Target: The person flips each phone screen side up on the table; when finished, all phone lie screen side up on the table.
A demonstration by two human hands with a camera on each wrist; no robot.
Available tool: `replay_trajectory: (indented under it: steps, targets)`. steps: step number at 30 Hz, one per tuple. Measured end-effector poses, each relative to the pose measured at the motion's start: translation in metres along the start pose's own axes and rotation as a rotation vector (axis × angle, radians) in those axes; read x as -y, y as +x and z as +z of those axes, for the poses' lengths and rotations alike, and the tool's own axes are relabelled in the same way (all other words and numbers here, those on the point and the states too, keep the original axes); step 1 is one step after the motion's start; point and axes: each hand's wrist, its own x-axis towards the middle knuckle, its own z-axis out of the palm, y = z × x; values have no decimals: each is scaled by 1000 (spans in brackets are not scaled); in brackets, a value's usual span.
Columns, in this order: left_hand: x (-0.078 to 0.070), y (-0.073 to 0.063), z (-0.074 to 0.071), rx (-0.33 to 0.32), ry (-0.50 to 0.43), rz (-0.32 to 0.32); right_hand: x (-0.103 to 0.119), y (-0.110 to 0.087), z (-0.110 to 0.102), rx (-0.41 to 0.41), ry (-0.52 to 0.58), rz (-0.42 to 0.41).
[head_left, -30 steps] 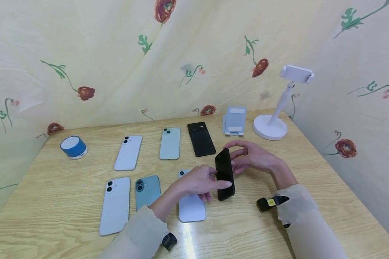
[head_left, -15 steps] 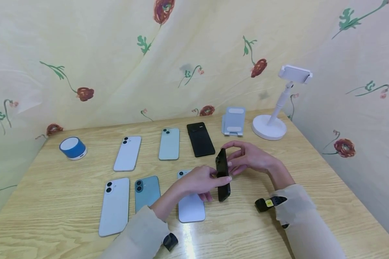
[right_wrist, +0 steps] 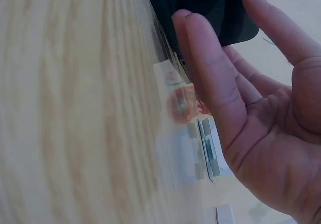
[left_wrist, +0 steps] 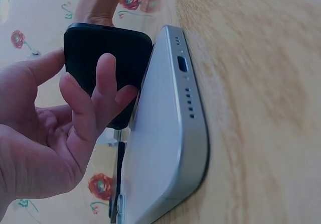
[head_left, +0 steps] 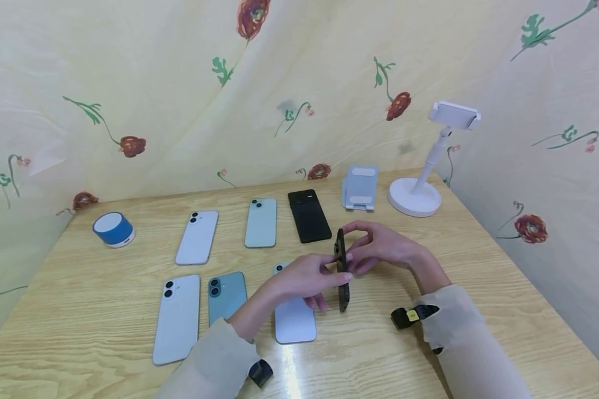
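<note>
A black smartphone [head_left: 343,282] stands nearly on edge between the hands, seen thin from above in the head view. My left hand [head_left: 304,277] grips it from the left, thumb along the upper edge; in the left wrist view its fingers lie against the dark face of the phone [left_wrist: 83,53]. On the other side my right hand [head_left: 379,246] holds the far part, index finger at the top corner. The right wrist view shows its thumb at one edge of the phone [right_wrist: 220,13]. Below my left hand a white phone [head_left: 295,324] lies camera side up.
Left of the hands lie a teal phone [head_left: 227,296] and a white phone [head_left: 176,321]. Farther back are a pale phone [head_left: 197,237], a mint phone [head_left: 260,223], a black phone [head_left: 310,216], a blue speaker [head_left: 113,229], a folding stand [head_left: 361,188] and a white stand [head_left: 415,197].
The black smartphone has turned from showing its broad face to nearly edge-on, and shifted slightly left at its lower end. My right hand has moved slightly left with it.
</note>
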Motion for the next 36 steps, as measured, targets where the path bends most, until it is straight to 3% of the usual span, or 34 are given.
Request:
replay_trajectory:
  steps: [15, 22, 29, 36]
  targets:
    - [0, -4, -4, -5, -134, 8, 2, 3, 8, -24, -119, 58]
    - [2, -7, -5, -28, -127, 24, 5, 3, 12, -71, -176, 92]
    - [5, -8, -3, -57, -105, 0, 8, 4, 15, -109, -221, 129]
    - [4, -10, -6, 1, -102, -41, 9, 4, 14, -118, -218, 146]
